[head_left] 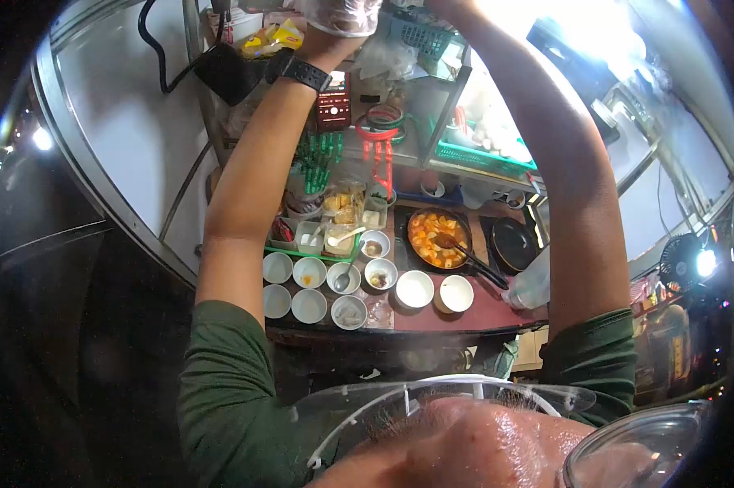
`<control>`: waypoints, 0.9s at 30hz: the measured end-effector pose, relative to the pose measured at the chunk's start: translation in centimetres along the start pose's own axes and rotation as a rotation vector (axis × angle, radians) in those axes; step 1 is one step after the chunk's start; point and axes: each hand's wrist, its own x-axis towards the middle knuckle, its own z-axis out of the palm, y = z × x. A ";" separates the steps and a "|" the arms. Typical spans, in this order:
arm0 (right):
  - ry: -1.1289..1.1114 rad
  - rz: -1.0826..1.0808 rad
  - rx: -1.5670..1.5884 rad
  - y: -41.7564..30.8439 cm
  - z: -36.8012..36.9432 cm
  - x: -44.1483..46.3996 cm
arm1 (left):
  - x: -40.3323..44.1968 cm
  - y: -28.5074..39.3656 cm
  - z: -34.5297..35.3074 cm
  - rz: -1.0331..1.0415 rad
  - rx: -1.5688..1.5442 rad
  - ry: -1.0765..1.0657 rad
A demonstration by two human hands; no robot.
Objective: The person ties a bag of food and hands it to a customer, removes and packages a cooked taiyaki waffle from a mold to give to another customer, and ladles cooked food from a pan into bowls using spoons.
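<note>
My left hand [342, 15], in a clear plastic glove, is raised at the top edge, near a shelf with a yellow packet [285, 36]. Its fingers are cut off by the frame, so what it holds is not visible. A black watch [302, 71] is on that wrist. My right forearm [537, 89] reaches up to the top edge beside a teal basket [422, 37], and the right hand lies beyond the frame. Below, between the arms, a pan [437, 237] holds orange-red food in sauce with a wooden spoon [448, 242] resting in it.
Several white bowls [309, 306] stand in rows at the counter's left front, two more [415, 289] beside the pan. Behind them is a green tray [322, 256] of containers. An empty black pan [513, 244] and a clear bottle [531, 286] are on the right. A phone [334, 106] stands upright.
</note>
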 end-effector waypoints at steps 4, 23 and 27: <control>-0.008 -0.005 0.010 -0.8 -0.4 0.3 | -1.7 -0.8 0.2 -0.008 -0.113 -0.046; 0.002 -0.029 -0.004 -2.7 -0.5 -0.2 | 1.0 9.2 -5.3 0.240 0.487 -0.150; 0.011 -0.013 0.008 -2.9 -0.3 -0.6 | 0.7 7.0 -4.3 0.372 0.245 0.015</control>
